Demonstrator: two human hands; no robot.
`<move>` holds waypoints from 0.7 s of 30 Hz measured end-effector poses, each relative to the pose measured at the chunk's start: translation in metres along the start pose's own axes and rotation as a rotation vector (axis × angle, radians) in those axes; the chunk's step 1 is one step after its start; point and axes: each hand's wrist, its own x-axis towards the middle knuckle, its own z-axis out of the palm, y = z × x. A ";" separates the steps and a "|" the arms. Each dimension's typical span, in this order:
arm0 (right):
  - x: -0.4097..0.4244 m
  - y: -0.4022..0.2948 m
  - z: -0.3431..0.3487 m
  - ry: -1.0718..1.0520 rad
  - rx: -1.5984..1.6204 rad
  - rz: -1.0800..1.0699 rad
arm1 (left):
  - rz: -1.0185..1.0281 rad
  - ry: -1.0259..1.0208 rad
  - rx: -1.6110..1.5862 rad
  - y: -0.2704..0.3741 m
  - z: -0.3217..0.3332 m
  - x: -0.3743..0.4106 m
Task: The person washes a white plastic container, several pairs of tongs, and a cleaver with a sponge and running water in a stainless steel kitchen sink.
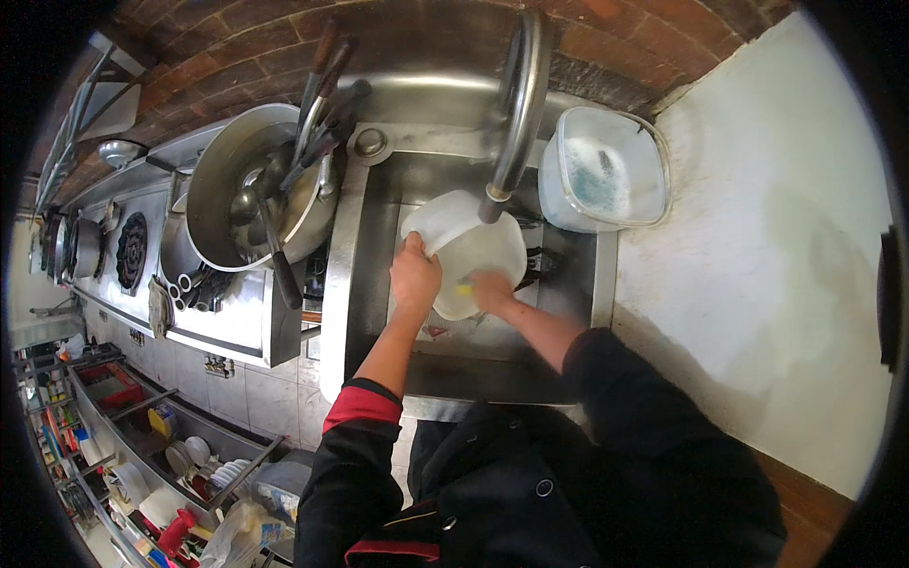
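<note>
A whitish translucent plastic container is tilted over the stainless steel sink. My left hand grips its rim on the left, thumb on top. Inside the container, against its lower right part, my right hand is blurred by motion. A yellow sponge shows at its fingers, mostly covered by the hand. Just above the container's upper edge is the mouth of the metal faucet; I cannot tell whether water runs. Dark utensils lie in the sink, partly hidden behind the container.
A clear plastic tub of soapy water stands on the sink's right corner, beside a white wall. To the left, a large metal pot holds ladles with handles jutting out. Scissors lie near the stove's edge. Shelves with dishes are lower left.
</note>
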 end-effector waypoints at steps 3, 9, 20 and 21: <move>-0.022 -0.061 -0.001 0.019 0.318 -0.011 | -0.013 0.038 0.010 -0.014 0.002 0.001; -0.063 -0.077 -0.026 0.034 0.369 -0.160 | -0.070 -0.094 0.010 -0.021 0.009 0.017; -0.064 -0.004 -0.115 -0.261 1.287 0.068 | 0.696 -0.471 0.318 0.048 0.013 0.053; -0.072 -0.003 -0.134 -0.314 1.356 0.085 | 0.669 -0.547 0.249 0.059 0.003 0.052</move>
